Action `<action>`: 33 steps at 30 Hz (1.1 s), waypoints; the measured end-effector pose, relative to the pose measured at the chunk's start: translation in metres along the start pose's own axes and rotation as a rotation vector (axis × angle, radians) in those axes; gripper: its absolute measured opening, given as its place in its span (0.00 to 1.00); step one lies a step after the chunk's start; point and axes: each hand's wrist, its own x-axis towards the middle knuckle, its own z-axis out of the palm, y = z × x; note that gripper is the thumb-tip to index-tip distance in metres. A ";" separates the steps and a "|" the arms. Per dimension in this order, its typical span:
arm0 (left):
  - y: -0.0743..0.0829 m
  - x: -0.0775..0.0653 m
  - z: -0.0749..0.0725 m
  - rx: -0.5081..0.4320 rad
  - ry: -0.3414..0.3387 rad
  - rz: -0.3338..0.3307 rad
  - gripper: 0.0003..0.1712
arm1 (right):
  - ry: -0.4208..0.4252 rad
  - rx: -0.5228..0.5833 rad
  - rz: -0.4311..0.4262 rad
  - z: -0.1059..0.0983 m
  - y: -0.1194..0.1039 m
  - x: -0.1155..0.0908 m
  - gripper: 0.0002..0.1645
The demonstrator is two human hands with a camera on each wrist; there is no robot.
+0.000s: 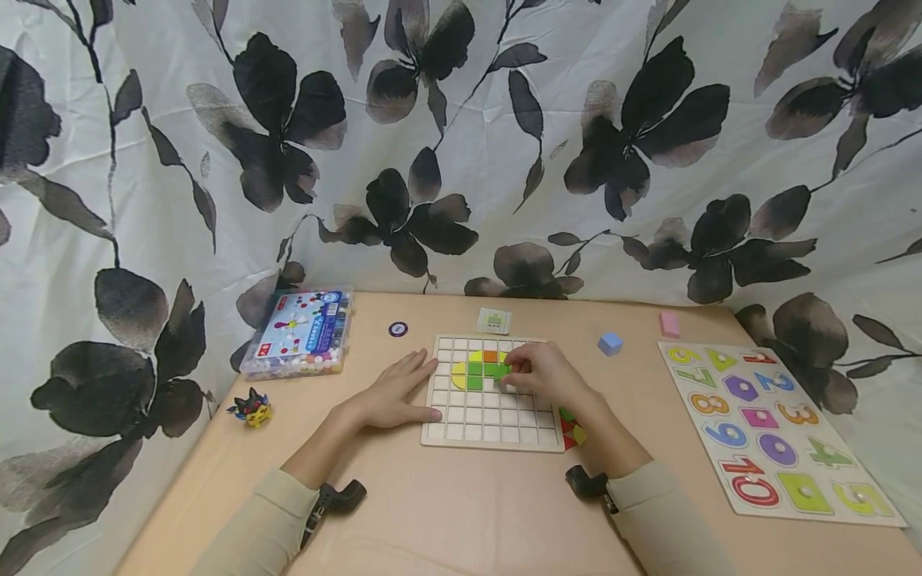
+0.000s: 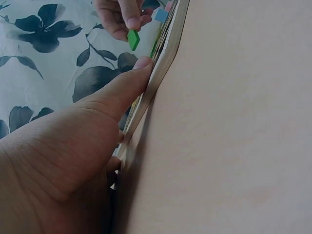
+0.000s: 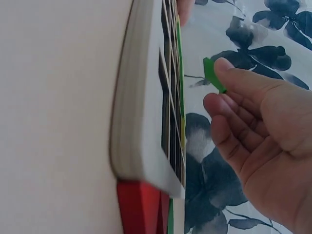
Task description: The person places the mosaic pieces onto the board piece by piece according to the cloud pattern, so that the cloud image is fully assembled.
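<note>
A white gridded board (image 1: 461, 432) lies on the table, with yellow rounded pieces (image 1: 458, 376), green squares (image 1: 475, 382) and an orange square (image 1: 491, 356) in its upper cells. My left hand (image 1: 392, 396) rests at the board's left side, fingers extended, with the thumb (image 2: 122, 85) against the board's edge. Over the right half of the grid, my right hand (image 1: 551, 374) pinches a thin green tile (image 3: 211, 74) between thumb and fingertips. In the right wrist view this tile stands apart from the board's surface. Part of the tile is hidden by the thumb.
Red, green and yellow pieces (image 1: 571, 436) lie beside the board, partly behind my right forearm. A plastic bead case (image 1: 298, 328), toy figure (image 1: 254, 410), round disc (image 1: 398, 329) and small card (image 1: 493, 321) surround it. Rightward are blue (image 1: 610, 344) and pink blocks (image 1: 669, 325) and a number board (image 1: 785, 514).
</note>
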 end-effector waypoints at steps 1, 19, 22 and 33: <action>0.000 0.000 0.000 0.002 -0.002 -0.002 0.60 | 0.001 -0.006 -0.004 0.001 0.000 0.001 0.17; 0.000 0.000 0.000 -0.001 0.001 -0.001 0.60 | -0.047 -0.015 0.031 0.020 0.004 0.006 0.14; 0.000 0.000 0.000 0.001 0.006 0.005 0.59 | -0.053 -0.022 0.038 0.022 0.004 0.006 0.13; 0.000 0.000 0.001 0.000 0.003 -0.002 0.60 | -0.056 -0.054 0.055 0.025 0.005 0.005 0.13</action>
